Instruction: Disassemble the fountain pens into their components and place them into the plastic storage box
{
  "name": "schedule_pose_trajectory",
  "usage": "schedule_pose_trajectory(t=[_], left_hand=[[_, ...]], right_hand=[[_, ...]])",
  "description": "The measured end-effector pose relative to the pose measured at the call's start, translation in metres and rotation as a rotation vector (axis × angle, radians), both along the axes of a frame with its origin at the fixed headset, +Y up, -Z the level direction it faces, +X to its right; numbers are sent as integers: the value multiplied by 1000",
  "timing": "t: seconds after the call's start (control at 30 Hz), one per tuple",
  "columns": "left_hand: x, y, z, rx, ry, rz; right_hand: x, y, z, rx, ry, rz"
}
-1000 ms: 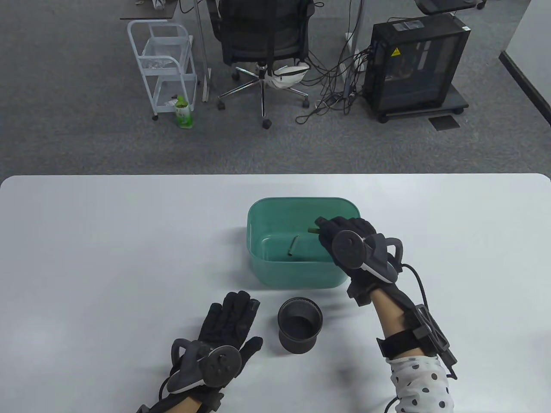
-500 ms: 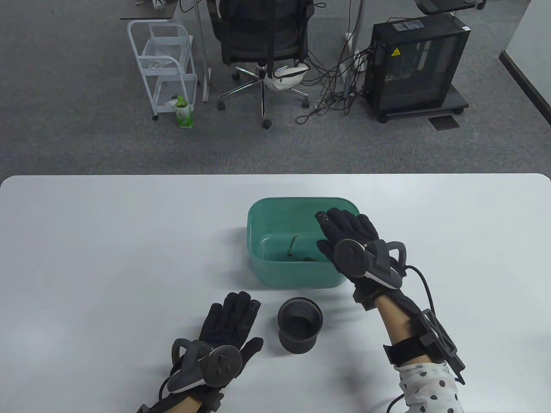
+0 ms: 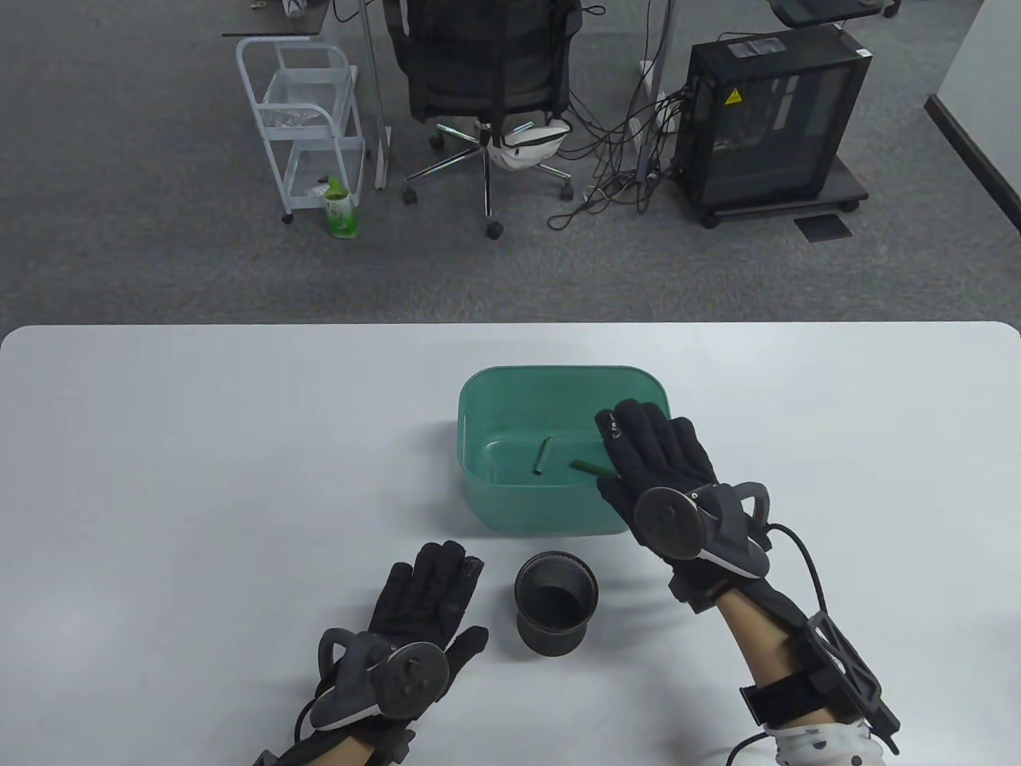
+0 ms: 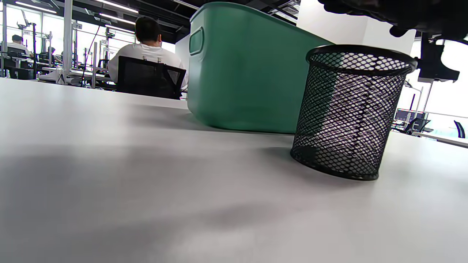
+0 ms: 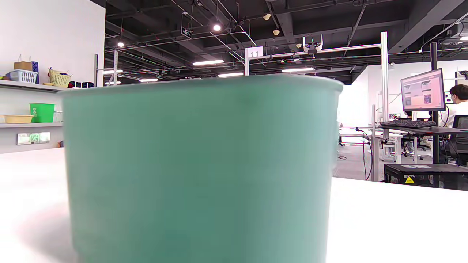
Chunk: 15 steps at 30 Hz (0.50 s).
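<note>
The green plastic storage box (image 3: 510,379) stands mid-table; it fills the right wrist view (image 5: 201,168) and shows in the left wrist view (image 4: 237,73). Inside lie two green pen parts: one tube (image 3: 543,456) near the middle and another (image 3: 590,467) beside my right hand. My right hand (image 3: 650,451) hovers over the box's near right corner, fingers straight, holding nothing. My left hand (image 3: 427,590) lies flat on the table, fingers spread, left of the black mesh pen cup (image 3: 556,604), which looks empty (image 4: 353,109).
The white table (image 3: 199,447) stretches wide on both sides. Beyond its far edge are an office chair (image 3: 486,88), a white cart (image 3: 303,120) and a computer tower (image 3: 770,120). A seated person (image 4: 144,54) appears far behind in the left wrist view.
My right hand let go of a green pen part, which now lies in the box, and drew back toward the near right corner. The left hand stayed still.
</note>
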<state>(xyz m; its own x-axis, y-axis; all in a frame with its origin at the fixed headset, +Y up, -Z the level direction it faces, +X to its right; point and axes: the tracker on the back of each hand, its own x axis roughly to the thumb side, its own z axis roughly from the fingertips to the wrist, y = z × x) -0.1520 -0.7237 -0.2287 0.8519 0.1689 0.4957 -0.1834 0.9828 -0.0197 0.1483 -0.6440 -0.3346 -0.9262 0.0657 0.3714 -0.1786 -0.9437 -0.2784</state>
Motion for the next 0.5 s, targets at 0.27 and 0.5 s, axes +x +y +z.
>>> schedule_pose_trajectory(t=[0.27, 0.5], left_hand=[[0, 0, 1, 3, -2, -4], [1, 0, 1, 6, -4, -4]], right_hand=[[10, -8, 32, 27, 6, 33], [17, -19, 58, 23, 18, 29]])
